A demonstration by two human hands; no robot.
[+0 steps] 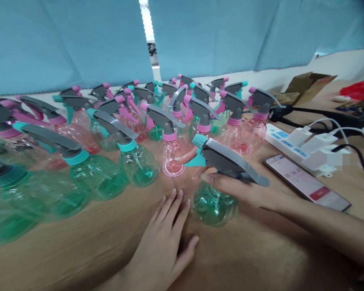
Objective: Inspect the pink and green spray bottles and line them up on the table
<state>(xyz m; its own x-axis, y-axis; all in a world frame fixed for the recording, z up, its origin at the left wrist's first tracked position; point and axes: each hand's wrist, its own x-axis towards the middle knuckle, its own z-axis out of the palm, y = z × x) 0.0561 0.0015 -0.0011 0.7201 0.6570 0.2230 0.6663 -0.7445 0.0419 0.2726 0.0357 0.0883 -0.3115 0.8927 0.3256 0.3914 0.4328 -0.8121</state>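
Note:
My left hand (166, 234) lies palm down on the wooden table (87, 258), fingers spread, holding nothing. To its right, my right hand (221, 182) is wrapped round the neck of a green spray bottle (215, 206) with a grey and teal trigger head; its index finger points out past the teal trigger. Just behind my hands is a pink spray bottle (171, 155), and a green one (139, 165) is beside it. Part of my right hand is hidden behind the spray head.
Several more green and pink bottles fill the left and back. At the right are a phone (306, 182) showing a timer, a white power strip (286, 143) with plugs and cables, an open cardboard box (309, 87) and a red item (360, 91). A blue curtain (94, 40) hangs behind.

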